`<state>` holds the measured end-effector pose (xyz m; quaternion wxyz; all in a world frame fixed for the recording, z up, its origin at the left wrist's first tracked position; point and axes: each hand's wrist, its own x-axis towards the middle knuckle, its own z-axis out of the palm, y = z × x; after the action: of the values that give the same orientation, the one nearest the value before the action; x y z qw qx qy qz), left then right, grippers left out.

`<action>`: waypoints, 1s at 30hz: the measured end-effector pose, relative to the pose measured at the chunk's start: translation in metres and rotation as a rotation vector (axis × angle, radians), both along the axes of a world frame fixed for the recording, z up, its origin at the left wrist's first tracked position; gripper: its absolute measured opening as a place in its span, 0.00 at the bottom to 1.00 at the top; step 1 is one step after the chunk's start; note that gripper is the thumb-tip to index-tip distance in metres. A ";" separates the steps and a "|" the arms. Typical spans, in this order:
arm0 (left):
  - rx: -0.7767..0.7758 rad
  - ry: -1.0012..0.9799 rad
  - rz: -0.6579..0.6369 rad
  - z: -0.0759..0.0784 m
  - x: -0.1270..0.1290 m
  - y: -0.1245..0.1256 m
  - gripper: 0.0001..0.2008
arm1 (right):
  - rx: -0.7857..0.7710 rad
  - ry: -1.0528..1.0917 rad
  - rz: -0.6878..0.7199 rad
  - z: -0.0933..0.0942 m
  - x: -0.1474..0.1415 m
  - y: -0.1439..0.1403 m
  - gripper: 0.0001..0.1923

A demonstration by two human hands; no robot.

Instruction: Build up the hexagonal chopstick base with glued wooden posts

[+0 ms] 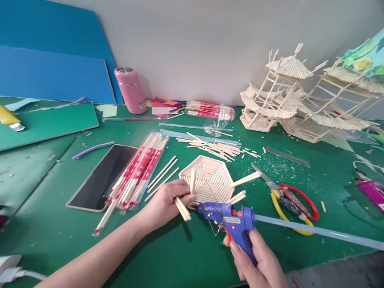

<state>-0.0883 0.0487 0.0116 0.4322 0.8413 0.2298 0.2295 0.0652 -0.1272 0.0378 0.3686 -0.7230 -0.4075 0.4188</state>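
A hexagonal panel of short wooden sticks (209, 179) lies on the green table, with paired sticks (246, 179) jutting out at its right side. My left hand (166, 201) is closed at the panel's near left edge. By its fingers, one stick pair (193, 181) points up and another pair (183, 209) juts toward me. Gripped in my right hand (260, 266) is a blue hot glue gun (227, 219), a long clear glue stick (322, 231) trailing from its back. The nozzle touches or nearly touches the panel's near edge, beside my left fingertips; exact contact is hidden.
Bagged sticks (142, 171) and a phone (103, 179) lie left. Behind the panel are loose sticks (212, 146). Pliers (287, 204) rest right, a pink bottle (131, 90) stands back left, and stick pagoda models (273, 97) stand back right. A yellow cutter (2, 116) lies far left.
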 end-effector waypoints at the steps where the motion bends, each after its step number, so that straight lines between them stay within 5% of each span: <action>1: 0.000 0.004 0.001 0.000 0.000 0.000 0.10 | 0.002 0.022 0.001 0.001 0.000 -0.002 0.18; 20: 0.018 0.017 0.006 -0.001 -0.001 0.001 0.10 | 0.096 0.208 -0.071 -0.023 0.034 -0.039 0.10; 30: 0.012 0.000 0.013 -0.002 -0.002 0.001 0.10 | 0.114 -0.217 -0.038 -0.022 0.008 -0.018 0.17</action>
<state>-0.0900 0.0493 0.0101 0.4257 0.8423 0.2341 0.2337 0.0736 -0.1453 0.0154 0.3706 -0.7494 -0.4544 0.3074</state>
